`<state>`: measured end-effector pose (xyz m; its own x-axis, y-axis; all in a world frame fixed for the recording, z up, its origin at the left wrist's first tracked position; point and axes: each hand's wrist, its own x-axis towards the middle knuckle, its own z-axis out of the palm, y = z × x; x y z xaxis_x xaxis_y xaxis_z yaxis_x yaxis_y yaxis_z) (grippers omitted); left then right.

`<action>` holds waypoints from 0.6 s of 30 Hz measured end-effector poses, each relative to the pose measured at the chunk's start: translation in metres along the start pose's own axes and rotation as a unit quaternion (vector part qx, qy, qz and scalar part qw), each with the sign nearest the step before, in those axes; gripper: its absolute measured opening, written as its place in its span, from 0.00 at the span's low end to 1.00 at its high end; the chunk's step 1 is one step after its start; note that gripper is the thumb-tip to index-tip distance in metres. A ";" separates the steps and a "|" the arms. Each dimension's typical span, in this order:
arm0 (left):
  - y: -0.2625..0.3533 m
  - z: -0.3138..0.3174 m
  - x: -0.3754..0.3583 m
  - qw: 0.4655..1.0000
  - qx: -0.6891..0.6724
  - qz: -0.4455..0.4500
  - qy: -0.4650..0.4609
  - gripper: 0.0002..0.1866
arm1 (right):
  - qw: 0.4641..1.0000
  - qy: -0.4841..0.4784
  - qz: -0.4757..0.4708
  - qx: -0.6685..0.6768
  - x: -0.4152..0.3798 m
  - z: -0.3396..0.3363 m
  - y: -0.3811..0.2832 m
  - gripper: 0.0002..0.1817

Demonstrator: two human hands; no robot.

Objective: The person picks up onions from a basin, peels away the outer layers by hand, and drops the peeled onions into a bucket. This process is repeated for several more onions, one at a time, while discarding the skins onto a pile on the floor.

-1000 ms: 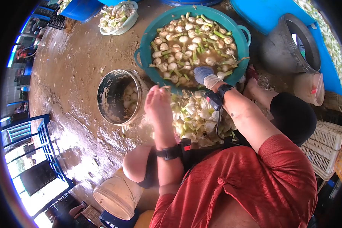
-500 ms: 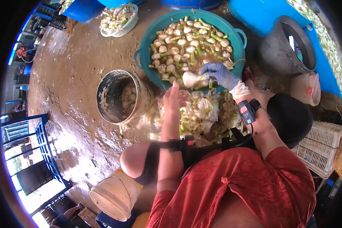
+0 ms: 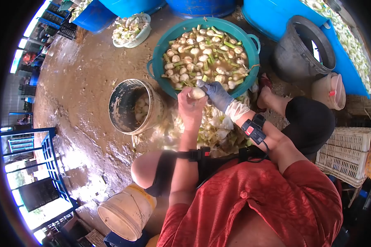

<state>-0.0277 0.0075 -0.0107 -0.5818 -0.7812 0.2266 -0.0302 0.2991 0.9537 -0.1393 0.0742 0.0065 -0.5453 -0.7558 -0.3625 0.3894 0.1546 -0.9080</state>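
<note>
My left hand (image 3: 191,108), bare, has its fingers curled around a pale garlic bulb (image 3: 197,94) just over the near rim of a green tub (image 3: 157,80). My right hand (image 3: 217,95), in a blue-grey glove with a white cuff, is closed against the same bulb from the right. Its fingers hide the bulb's stalk end, and whether a small tool is in them I cannot make out. Many whitish bulbs with cut green stalks (image 3: 202,51) float in the tub's brown water. Under my hands lies a heap of pale peelings (image 3: 216,127).
A scuffed bucket (image 3: 130,106) with some bulbs inside stands left of the tub. A pale basin (image 3: 132,31) of peelings, blue tubs (image 3: 200,8) and a black bin (image 3: 303,47) are beyond. White crates (image 3: 345,152) stand at right, a lidded bucket (image 3: 125,212) at lower left.
My right hand has moved left and slightly down, bringing the bulb to my left hand. The left fingers, apart from it before, have closed around the bulb. The view has shifted slightly.
</note>
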 end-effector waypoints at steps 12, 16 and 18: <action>0.006 -0.011 -0.002 0.934 -0.320 -0.153 0.033 0.23 | 0.992 -0.096 -0.082 -0.017 -0.002 -0.012 0.007 0.21; 0.008 -0.009 -0.003 0.939 -0.307 -0.147 0.037 0.23 | 0.990 -0.105 -0.004 0.094 -0.007 -0.008 -0.005 0.20; 0.008 -0.005 -0.004 0.976 -0.206 -0.066 0.010 0.23 | 0.995 -0.010 0.021 -0.094 -0.004 -0.003 -0.011 0.19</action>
<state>-0.0211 0.0101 -0.0033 -0.5786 -0.8099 0.0964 0.2278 -0.0470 0.9726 -0.1437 0.0774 0.0177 -0.5162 -0.7582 -0.3983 0.2646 0.3011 -0.9161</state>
